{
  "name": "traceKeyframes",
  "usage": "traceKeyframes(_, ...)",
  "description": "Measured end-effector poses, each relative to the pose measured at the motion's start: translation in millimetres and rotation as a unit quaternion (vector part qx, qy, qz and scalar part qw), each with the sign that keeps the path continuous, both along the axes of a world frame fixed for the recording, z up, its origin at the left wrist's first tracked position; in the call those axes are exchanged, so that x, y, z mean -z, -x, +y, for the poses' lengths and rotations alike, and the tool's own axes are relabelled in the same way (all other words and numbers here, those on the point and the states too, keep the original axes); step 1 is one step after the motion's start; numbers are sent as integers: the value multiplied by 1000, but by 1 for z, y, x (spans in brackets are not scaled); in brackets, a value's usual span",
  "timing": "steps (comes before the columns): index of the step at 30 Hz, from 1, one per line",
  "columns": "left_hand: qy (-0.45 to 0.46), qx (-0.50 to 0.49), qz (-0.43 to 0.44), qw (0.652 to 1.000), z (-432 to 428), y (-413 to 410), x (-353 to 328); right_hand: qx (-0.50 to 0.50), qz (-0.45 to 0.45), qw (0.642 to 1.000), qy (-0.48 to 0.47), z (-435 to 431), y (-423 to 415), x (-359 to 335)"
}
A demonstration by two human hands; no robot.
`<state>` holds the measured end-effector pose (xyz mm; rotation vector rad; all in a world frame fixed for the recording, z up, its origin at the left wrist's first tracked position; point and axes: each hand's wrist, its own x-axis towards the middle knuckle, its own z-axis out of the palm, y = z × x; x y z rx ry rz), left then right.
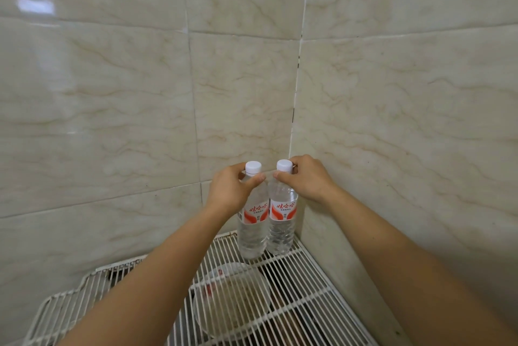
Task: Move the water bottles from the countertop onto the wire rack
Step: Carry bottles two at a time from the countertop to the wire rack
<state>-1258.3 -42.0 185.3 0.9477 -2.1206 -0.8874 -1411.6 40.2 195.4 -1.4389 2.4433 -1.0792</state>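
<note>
Two clear water bottles with white caps and red-and-white labels stand upright side by side on the white wire rack [314, 275], in its far corner by the tiled walls. My left hand [228, 191] grips the neck of the left bottle [252, 230], just under its cap. Around the neck of the right bottle [281, 226] my right hand [307, 180] is closed, fingers up beside the cap. The two bottles touch or nearly touch each other.
A clear round container [232, 300] lies under the rack wires, below my forearms. Marble-look tiled walls [140, 110] close in the corner behind and to the right. The rack stretches left toward its raised rim [64, 293].
</note>
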Motion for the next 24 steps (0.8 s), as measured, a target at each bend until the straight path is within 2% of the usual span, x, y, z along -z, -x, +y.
traceKeyframes(5,-48,26,3,999,-2,-4,-5,26,-13,999,19,5,-7,4)
traceKeyframes(15,-26,22,-10,999,5,-4,6,48,-17,999,-8,5,-18,1)
traceKeyframes(17,0,9,-21,1000,7,-11,10,59,13,998,-11,9,-21,-3)
traceKeyframes(20,43,-11,-41,998,8,-37,16,69,113,991,11,16,-36,-13)
traceKeyframes(24,128,-37,-80,988,5,-95,23,1,167,982,91,18,-93,-18)
